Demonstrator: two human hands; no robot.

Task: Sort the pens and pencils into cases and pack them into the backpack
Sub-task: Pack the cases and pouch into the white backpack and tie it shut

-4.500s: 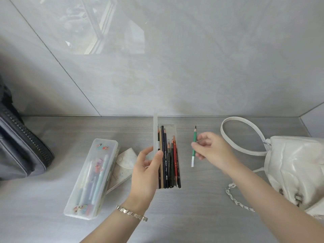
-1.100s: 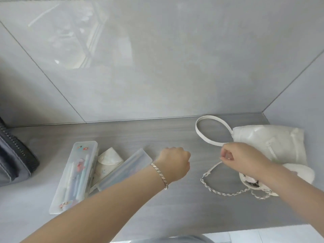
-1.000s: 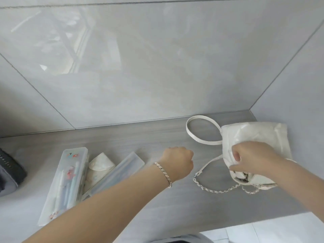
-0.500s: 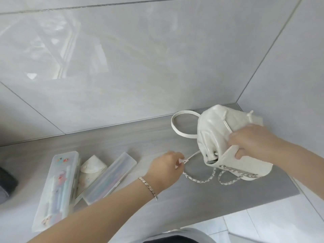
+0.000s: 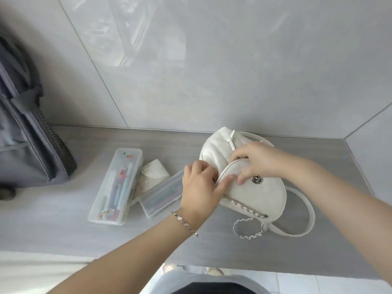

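- White backpack (image 5: 214,149) stood on the grey desk (image 5: 63,230), right of centre, close to the tiled wall (image 5: 191,60).
- Its flap (image 5: 269,196) faced the camera; a metal snap (image 5: 257,179) showed on it. A white drawstring toggle (image 5: 231,141) sat at the top of the backpack.
- Right hand (image 5: 258,160) gripped the flap at its upper edge, fingers curled over the rim, fingertips just beside the snap.
- Left hand (image 5: 201,187) held the flap's left edge: thumb laid on the outer face, fingers tucked behind it. A chain bracelet (image 5: 184,223) was on that wrist.
- A silver chain (image 5: 248,229) hung in a loop below the backpack; a white strap (image 5: 306,209) curved out to the right.
- Frosted pencil case (image 5: 161,195) lay lid shut on the desk just left of the left hand, which partly hid it.
- Small white pouch (image 5: 152,172) lay between the two cases, touching both.
- Clear pen case (image 5: 116,185), lid shut with pens inside, lay further left, one end towards the wall.
- Dark grey bag (image 5: 25,124) stood at the far left, well apart from the cases.
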